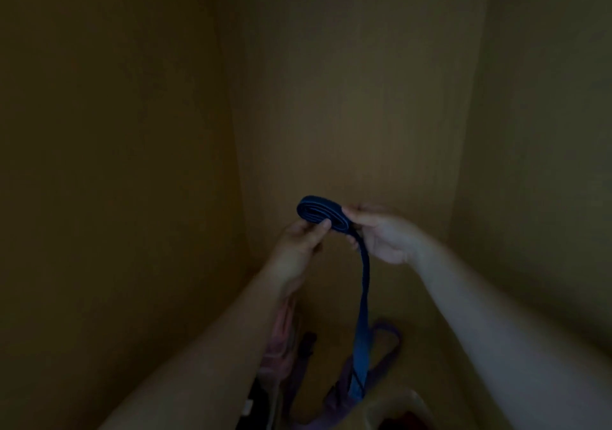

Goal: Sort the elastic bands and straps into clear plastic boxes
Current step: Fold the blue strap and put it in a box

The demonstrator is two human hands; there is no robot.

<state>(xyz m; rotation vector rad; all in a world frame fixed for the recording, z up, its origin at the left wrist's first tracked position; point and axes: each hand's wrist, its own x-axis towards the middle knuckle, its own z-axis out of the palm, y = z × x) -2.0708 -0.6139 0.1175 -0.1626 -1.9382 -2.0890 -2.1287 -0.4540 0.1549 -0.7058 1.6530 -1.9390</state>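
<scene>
**Nearest the camera.** At the lower edge of the head view a loose pile lies unsorted: a pink strap point(280, 340), a purple strap point(389, 338) and a black item point(308, 343) whose kind cannot be told in the dim light. A pale rounded object point(397, 406) sits just right of the pile. Whether it is one of the clear plastic boxes cannot be told, and no box is plainly visible.

**Task thing.** The blue strap point(314, 211) is held in the air above the pile, between both hands. Its upper part is wound into a flat oval coil. Its free tail hangs down from the coil's right end to the pile below.

**Hands.**
- The left hand point(298, 241) pinches the left side of the coil, thumb on top and fingers curled beneath.
- The right hand point(387, 234) grips the right end of the coil, fingers curled round it where the tail departs.

**Orientation.** The coil's long axis runs left to right, dipping slightly toward the right hand, with its wound edges turned up toward the camera. The tail's long axis runs nearly vertical in the view, bowing a little to the right, with its free end pointing down toward the viewer.

**Progress (judgement).** Coiling appears partly complete, since much of the tail is unwound. Placement in a box is not yet done, and at least two more straps await sorting.

**Farthest.** Plain brown panels point(347, 82) enclose the space behind.
</scene>
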